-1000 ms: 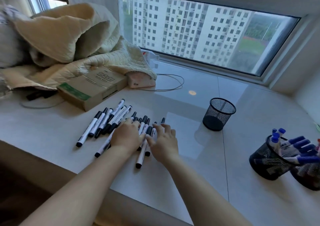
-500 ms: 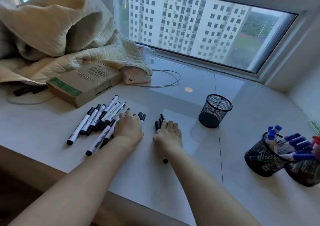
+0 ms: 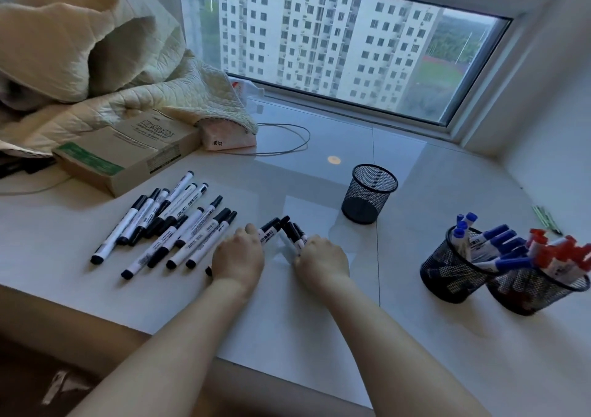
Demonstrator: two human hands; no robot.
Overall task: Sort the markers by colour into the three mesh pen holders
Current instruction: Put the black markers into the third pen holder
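Several black-capped white markers [image 3: 169,224] lie loose on the white table, left of centre. My left hand [image 3: 238,256] grips a few black markers [image 3: 268,228] that stick out past its fingers. My right hand [image 3: 321,256] holds another small bunch of black markers [image 3: 295,235], and the two bunches meet at their tips. An empty black mesh holder [image 3: 371,192] stands beyond my right hand. At the right, one mesh holder [image 3: 447,279] carries blue markers [image 3: 494,240] and the other mesh holder [image 3: 537,295] carries red markers [image 3: 559,253].
A cardboard box [image 3: 128,151] and a cream quilt [image 3: 96,65] fill the back left. A thin cable [image 3: 287,141] loops near the window sill. Thin green sticks [image 3: 547,218] lie at the far right. The table's front edge [image 3: 96,308] runs below my forearms.
My hands parted the pile: a few markers went right with my right hand. Both hands now grip small bunches, tips raised and touching. The view shifted slightly.
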